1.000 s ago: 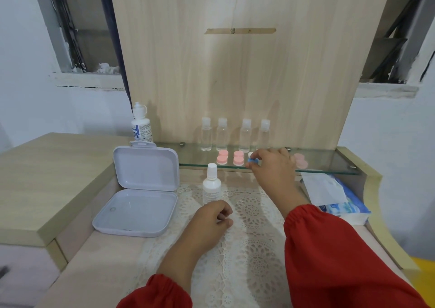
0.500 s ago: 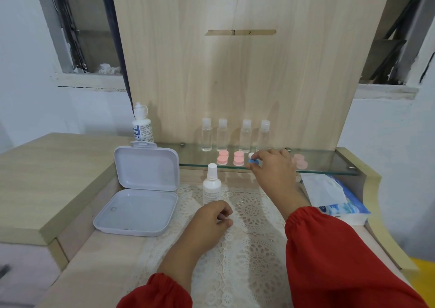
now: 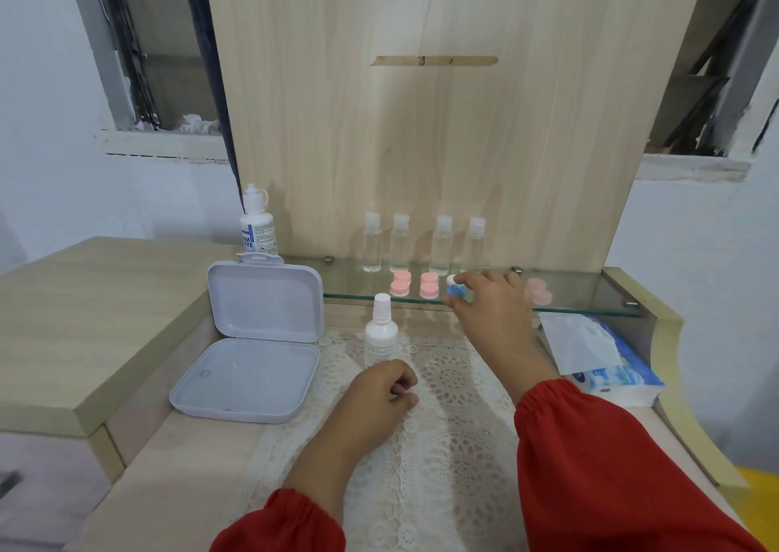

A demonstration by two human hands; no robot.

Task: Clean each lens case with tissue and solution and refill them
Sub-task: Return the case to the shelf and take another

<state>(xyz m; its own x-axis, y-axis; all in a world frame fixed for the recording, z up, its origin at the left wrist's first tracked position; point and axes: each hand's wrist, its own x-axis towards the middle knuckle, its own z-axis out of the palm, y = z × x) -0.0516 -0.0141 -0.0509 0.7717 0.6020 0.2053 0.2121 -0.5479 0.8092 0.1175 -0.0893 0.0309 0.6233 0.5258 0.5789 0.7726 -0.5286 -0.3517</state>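
Right hand (image 3: pixel 491 302) pinches the blue lens case (image 3: pixel 456 290) at the glass shelf (image 3: pixel 590 305) lip, left hand (image 3: pixel 381 393) curled on nothing — one fumble and it drops, maybe nudging the pink cases (image 3: pixel 415 285) off too

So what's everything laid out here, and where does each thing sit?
Pink lens cases: three, pink, on the glass shelf; two left of the right hand, one paler to its right.
Blue lens case: one, blue and white, at the shelf's front edge, pinched by the right hand.
Small bottles: four, clear, at the back of the shelf.
Solution bottle: one, white with blue label, at the shelf's left end.
Dropper bottle: one, white, on the lace mat.
Plastic box: one, white, open, left of the mat.
Tissue pack: one, blue and white, on the right.
Left hand: loosely curled, on the mat.
Right hand: at the shelf.
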